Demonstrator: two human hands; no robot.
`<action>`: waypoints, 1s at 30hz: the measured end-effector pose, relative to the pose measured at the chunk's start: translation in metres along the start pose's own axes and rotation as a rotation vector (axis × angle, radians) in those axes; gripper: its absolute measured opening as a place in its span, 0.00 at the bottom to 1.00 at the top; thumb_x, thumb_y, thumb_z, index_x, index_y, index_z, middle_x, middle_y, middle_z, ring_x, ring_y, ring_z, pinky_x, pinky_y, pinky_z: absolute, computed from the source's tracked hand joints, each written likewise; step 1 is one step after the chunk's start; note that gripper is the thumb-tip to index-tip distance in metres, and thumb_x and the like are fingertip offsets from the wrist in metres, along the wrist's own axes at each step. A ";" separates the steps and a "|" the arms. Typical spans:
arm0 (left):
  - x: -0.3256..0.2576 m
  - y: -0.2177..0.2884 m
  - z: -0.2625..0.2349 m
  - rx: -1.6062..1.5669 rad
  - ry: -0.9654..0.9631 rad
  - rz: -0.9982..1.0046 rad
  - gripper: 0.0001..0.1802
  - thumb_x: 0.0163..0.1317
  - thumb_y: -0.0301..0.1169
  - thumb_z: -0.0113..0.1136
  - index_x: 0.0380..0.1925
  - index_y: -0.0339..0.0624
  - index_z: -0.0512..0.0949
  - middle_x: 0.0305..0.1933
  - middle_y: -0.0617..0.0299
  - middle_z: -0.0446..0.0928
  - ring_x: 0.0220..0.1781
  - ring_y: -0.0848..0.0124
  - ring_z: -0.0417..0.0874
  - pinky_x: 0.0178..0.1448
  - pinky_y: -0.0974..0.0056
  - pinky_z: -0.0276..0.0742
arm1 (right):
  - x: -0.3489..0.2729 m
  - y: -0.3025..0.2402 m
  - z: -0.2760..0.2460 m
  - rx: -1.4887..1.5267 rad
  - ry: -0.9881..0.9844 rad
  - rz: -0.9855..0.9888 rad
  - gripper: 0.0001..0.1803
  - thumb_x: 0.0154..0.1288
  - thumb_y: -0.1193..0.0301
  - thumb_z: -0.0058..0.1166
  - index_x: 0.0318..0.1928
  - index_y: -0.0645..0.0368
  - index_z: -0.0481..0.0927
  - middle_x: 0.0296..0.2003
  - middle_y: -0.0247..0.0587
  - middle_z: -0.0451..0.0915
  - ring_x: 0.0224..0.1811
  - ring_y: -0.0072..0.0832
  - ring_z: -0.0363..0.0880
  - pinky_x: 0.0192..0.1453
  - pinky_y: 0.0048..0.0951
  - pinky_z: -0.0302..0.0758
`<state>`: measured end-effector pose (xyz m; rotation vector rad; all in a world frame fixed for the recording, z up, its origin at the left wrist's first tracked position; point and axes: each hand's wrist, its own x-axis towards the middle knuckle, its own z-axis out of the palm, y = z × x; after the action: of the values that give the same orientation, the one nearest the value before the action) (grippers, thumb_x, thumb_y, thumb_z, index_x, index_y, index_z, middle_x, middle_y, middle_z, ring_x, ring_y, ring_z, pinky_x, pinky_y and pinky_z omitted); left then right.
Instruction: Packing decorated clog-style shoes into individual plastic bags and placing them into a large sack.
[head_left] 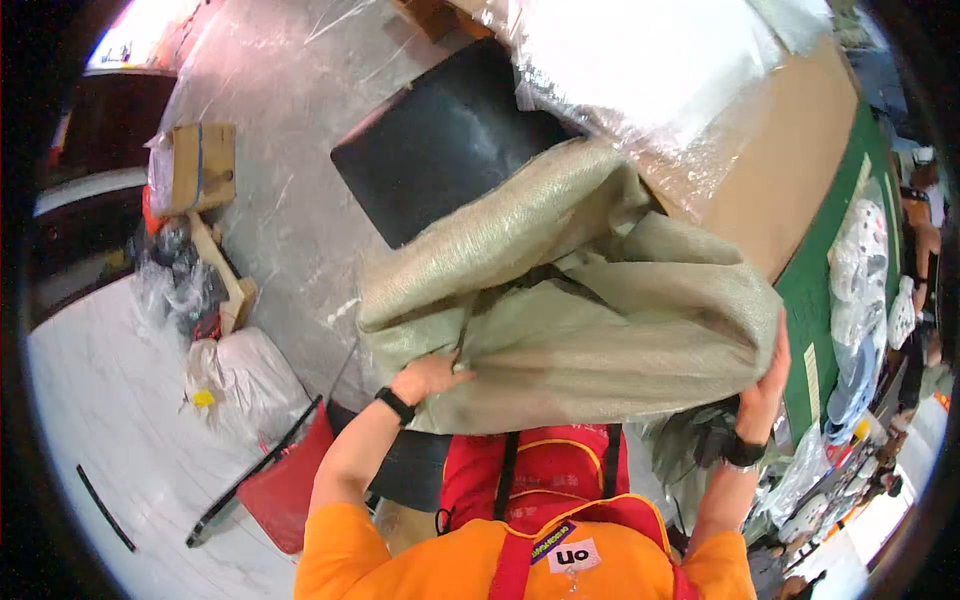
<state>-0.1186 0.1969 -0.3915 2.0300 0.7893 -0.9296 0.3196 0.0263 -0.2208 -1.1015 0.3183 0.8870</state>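
The woven sack (570, 300) is held up in front of the person's chest, above the black mat (440, 140). The left hand (425, 378) has its fingers closed on the sack's lower left edge. The right hand (765, 385) has its fingers closed on the sack's right edge.

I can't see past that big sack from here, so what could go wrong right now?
1. The sack is held only at its edges by the left hand and right hand; it could slip.
2. It hides the floor ahead, so tripping on the black mat seems possible.
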 end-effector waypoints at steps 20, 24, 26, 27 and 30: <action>-0.067 0.037 -0.060 -0.271 -0.530 0.563 0.22 0.56 0.39 0.47 0.50 0.44 0.68 0.48 0.48 0.71 0.48 0.53 0.71 0.49 0.57 0.67 | -0.028 -0.017 0.078 -2.185 0.331 -0.949 0.14 0.53 0.71 0.50 0.43 0.57 0.72 0.37 0.44 0.73 0.41 0.44 0.70 0.44 0.36 0.67; -0.032 0.024 -0.017 -0.377 -0.220 0.494 0.18 0.55 0.38 0.45 0.44 0.43 0.71 0.37 0.47 0.75 0.39 0.51 0.75 0.42 0.53 0.69 | 0.021 0.085 0.121 -1.618 -0.144 -0.588 0.21 0.60 0.65 0.46 0.51 0.62 0.68 0.40 0.50 0.73 0.44 0.38 0.72 0.49 0.34 0.66; -0.029 0.030 -0.023 -0.410 -0.115 0.434 0.17 0.55 0.38 0.45 0.42 0.43 0.72 0.35 0.47 0.75 0.37 0.50 0.75 0.40 0.52 0.70 | 0.061 0.132 0.141 -1.030 -0.107 0.023 0.32 0.62 0.54 0.42 0.61 0.61 0.55 0.52 0.47 0.67 0.49 0.34 0.70 0.51 0.33 0.66; -0.028 0.039 -0.030 -0.435 -0.029 0.384 0.16 0.55 0.38 0.45 0.40 0.43 0.72 0.33 0.48 0.75 0.35 0.50 0.75 0.38 0.52 0.70 | 0.073 0.142 0.155 -0.773 -0.001 0.049 0.36 0.62 0.53 0.40 0.63 0.61 0.49 0.58 0.47 0.59 0.51 0.35 0.68 0.52 0.34 0.65; -0.029 0.054 -0.061 -0.330 0.032 0.294 0.16 0.55 0.39 0.47 0.39 0.42 0.73 0.32 0.48 0.75 0.34 0.50 0.75 0.37 0.51 0.70 | 0.108 0.161 0.157 -0.803 0.045 -0.155 0.34 0.62 0.57 0.41 0.61 0.65 0.50 0.57 0.51 0.57 0.52 0.38 0.66 0.54 0.35 0.63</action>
<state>-0.0721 0.2130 -0.3205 1.8107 0.5948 -0.5608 0.2361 0.2389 -0.3201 -1.8578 -0.1115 0.8679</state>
